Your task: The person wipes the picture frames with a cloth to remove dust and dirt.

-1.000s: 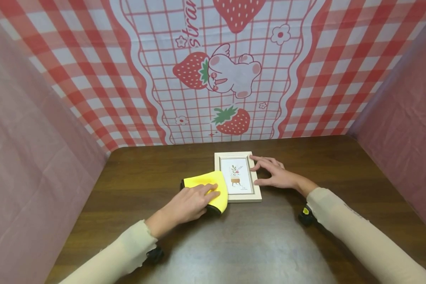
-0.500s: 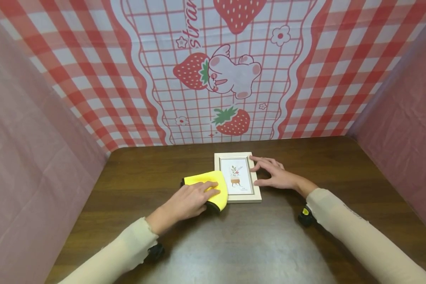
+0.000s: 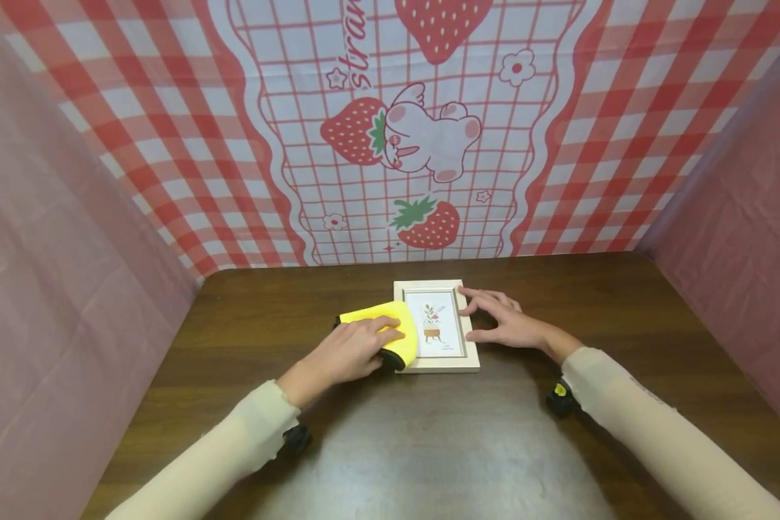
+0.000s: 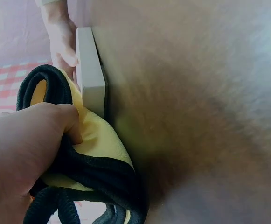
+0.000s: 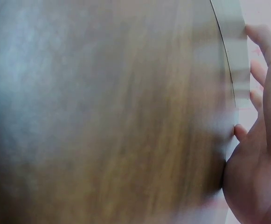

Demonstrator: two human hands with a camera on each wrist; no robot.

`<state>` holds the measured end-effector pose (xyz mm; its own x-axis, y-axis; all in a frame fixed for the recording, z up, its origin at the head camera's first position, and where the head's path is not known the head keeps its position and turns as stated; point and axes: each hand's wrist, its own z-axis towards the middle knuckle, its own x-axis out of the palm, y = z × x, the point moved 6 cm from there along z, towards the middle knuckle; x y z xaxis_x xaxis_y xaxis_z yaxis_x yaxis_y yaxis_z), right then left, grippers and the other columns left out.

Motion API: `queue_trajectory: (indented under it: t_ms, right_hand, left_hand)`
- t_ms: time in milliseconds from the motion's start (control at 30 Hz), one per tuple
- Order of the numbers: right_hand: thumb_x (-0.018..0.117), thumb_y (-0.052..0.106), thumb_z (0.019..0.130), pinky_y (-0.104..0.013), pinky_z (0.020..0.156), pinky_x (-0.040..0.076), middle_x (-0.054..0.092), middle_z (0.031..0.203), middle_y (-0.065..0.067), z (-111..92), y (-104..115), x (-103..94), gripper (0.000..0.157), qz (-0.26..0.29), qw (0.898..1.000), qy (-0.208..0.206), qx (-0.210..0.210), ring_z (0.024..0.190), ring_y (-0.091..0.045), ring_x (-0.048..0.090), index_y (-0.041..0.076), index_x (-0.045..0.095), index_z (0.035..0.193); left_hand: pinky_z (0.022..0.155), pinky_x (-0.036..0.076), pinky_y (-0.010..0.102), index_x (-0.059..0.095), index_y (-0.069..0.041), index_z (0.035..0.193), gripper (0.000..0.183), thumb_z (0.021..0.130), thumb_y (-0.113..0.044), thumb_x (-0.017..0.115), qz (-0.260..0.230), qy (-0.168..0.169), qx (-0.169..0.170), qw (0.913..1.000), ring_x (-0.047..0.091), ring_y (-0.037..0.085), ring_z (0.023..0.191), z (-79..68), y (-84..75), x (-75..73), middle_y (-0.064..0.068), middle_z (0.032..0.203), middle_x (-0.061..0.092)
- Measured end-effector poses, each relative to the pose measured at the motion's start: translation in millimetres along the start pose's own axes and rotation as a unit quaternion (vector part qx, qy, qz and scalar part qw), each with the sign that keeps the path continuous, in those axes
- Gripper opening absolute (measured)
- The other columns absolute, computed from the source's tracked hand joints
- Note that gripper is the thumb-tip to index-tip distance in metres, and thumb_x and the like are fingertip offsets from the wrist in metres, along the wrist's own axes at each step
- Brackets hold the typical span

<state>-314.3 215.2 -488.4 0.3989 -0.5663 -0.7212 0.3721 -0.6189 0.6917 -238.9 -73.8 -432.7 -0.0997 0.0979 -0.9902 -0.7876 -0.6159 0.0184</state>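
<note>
Clearly, my right hand [image 3: 508,326] steadies the picture frame [image 3: 437,359] mid-frame.
Its fingers lie released along the edge; my left hand [image 3: 347,354] presses the yellow cloth [image 3: 390,323], fingers grasping it.

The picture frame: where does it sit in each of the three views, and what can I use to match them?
Head: picture frame lies flat at table centre, between both hands.
Left wrist: only its pale edge shows, upper left, above the yellow cloth.
Right wrist: a blurred pale edge at upper right, by the right hand.
Shared landmark: the dark wooden table.
</note>
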Motion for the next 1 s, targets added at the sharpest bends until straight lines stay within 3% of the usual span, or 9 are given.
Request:
queue_trajectory:
  t_ms: [200,333,567,1000]
  right_hand:
    - [0.085,0.038,0.099,-0.085,0.122,0.012,0.031,0.187,-0.014,-1,1,0.8,0.034,0.004,1.000,-0.012,-0.017,0.163,-0.055,0.021,0.026,0.070,0.126]
    - [0.086,0.044,0.099,-0.084,0.125,0.009,0.031,0.188,-0.009,1,-11,2.6,0.033,0.008,1.000,-0.014,-0.013,0.166,-0.052,0.020,0.033,0.070,0.126]
    - [0.083,0.048,0.099,-0.087,0.119,0.011,0.032,0.187,-0.012,-3,2,-0.4,0.038,0.005,0.999,-0.017,-0.034,0.160,-0.059,0.021,0.026,0.071,0.127]
    - [0.084,0.039,0.100,-0.086,0.125,0.009,0.028,0.189,-0.013,0,0,-0.1,0.035,0.003,1.000,0.001,0.001,0.167,-0.054,0.018,0.025,0.070,0.129]
  left_hand:
    - [0.104,0.068,0.044,0.075,-0.013,0.144,0.052,0.095,-0.017,0.091,0.004,0.008,-0.017,0.9998,0.077,0.029,0.132,10.7,9.8,2.1,0.011,0.153,0.073]
    - [0.106,0.067,0.045,0.075,-0.013,0.144,0.052,0.095,-0.014,0.090,-0.004,0.004,-0.025,0.9997,0.077,0.030,0.131,17.9,17.3,3.2,0.011,0.154,0.073]
    - [0.113,0.064,0.047,0.073,-0.011,0.146,0.051,0.097,-0.010,0.086,-0.021,0.014,-0.047,0.9986,0.076,0.032,0.134,29.0,30.3,5.9,0.013,0.156,0.072]
    - [0.115,0.063,0.049,0.072,-0.012,0.148,0.051,0.099,-0.013,0.086,-0.035,0.023,-0.070,0.9967,0.076,0.035,0.134,45.0,51.1,8.3,0.014,0.156,0.071]
